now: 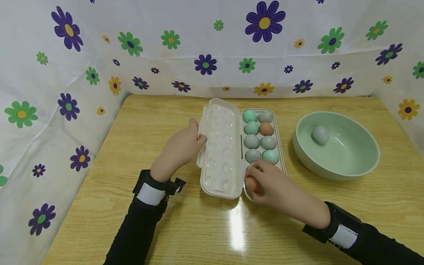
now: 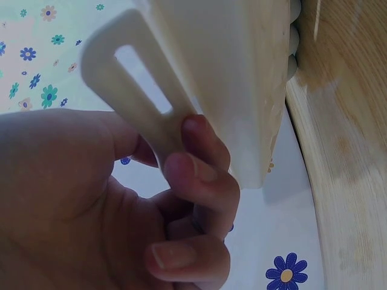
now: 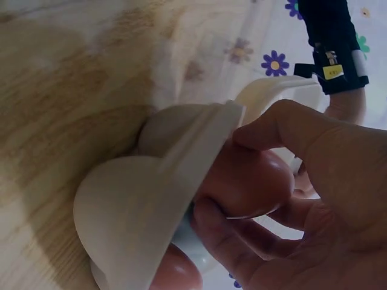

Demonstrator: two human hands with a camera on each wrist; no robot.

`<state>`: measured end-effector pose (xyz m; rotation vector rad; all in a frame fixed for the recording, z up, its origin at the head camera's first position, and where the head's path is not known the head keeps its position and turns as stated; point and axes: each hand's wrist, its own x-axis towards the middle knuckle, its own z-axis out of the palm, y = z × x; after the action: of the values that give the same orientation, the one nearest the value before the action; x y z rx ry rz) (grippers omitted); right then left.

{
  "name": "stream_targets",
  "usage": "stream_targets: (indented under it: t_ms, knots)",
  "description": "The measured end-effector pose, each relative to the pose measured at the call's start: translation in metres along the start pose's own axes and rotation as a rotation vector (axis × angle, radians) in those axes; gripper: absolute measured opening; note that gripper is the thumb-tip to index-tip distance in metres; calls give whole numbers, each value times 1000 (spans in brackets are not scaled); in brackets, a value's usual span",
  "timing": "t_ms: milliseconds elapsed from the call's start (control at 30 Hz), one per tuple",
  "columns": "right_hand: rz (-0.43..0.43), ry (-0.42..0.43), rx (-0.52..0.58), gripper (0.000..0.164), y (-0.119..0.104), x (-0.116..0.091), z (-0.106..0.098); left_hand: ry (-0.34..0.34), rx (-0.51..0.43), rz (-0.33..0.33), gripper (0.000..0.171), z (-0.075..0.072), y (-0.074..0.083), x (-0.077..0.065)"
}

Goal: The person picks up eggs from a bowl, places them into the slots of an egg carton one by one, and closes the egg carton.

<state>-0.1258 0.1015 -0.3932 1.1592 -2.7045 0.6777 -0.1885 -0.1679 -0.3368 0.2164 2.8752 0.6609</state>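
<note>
A white plastic egg carton lies open on the table, its lid folded out to the left. My left hand grips the slotted handle along the lid's outer edge. At the near end of the carton, my right hand pinches a brown egg between thumb and fingers; the egg sits at a near-left cell. Farther back stand two rows of eggs: mint-green, grey-blue and one brown. Another brown egg shows beside the held one; my hand hides the cells there.
A pale green bowl stands right of the carton, with one grey-blue egg inside it. The wooden table ends at a flowered cloth behind and at both sides.
</note>
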Motion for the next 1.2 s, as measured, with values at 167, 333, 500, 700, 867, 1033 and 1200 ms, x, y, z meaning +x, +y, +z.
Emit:
stream_targets:
  t_ms: [167,333,500,700,867,1033,1200]
  knots:
    - [-25,-39,-63,34,-2,-2,2,8,-2,5,38,0,0,1]
    - [30,-99,-54,33,-5,-4,1,11,4,4,38,1,-1,1]
    - [-3,-103,-94,31,-4,-4,-1,2,0,-3,38,2,-2,1]
    - [-23,-103,-105,29,-3,-6,-2,1,2,1,43,1,-2,1]
    - [-25,-98,-97,29,-2,-6,-2,1,2,-3,43,1,-1,2]
    - [-39,-93,-107,29,-2,-7,-2,-6,7,-7,43,1,-1,1]
    - [-25,-102,-99,29,-2,-7,-2,1,6,0,42,1,0,1]
